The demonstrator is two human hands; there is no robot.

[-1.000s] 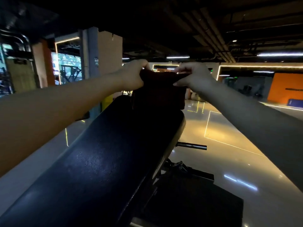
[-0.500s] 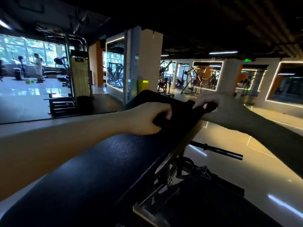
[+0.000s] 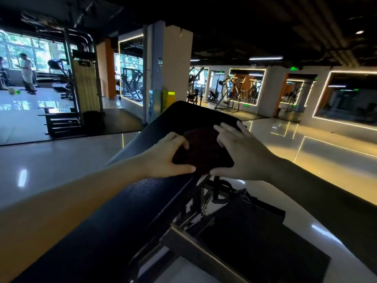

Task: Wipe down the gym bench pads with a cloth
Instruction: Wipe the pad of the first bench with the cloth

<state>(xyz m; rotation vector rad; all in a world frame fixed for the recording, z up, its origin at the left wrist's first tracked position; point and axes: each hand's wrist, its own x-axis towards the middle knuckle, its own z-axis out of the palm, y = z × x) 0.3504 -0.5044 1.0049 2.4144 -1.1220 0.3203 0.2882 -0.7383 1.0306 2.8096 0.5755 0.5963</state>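
Scene dim overall. Daylight is admitted through the windows (image 3: pixel 18 50) at far left, which are overexposed. Slight bloom is seen around the LED strips (image 3: pixel 246 69). The ceiling (image 3: pixel 244 21) is lost in black. Glare patches are noted on the glossy floor (image 3: pixel 22 177). Texture of the cloth (image 3: pixel 202 152) and bench pad (image 3: pixel 114 217) is barely resolved. Wide-angle bowing is seen toward the edges.

Dark cloth (image 3: pixel 202 150) lies on inclined black bench pad (image 3: pixel 122 211). Left hand (image 3: pixel 169 158) grips cloth's left edge; right hand (image 3: pixel 242 154) presses spread fingers flat on right side.

Head view, forward-down (close), over bench pad (image 3: pixel 126 211)
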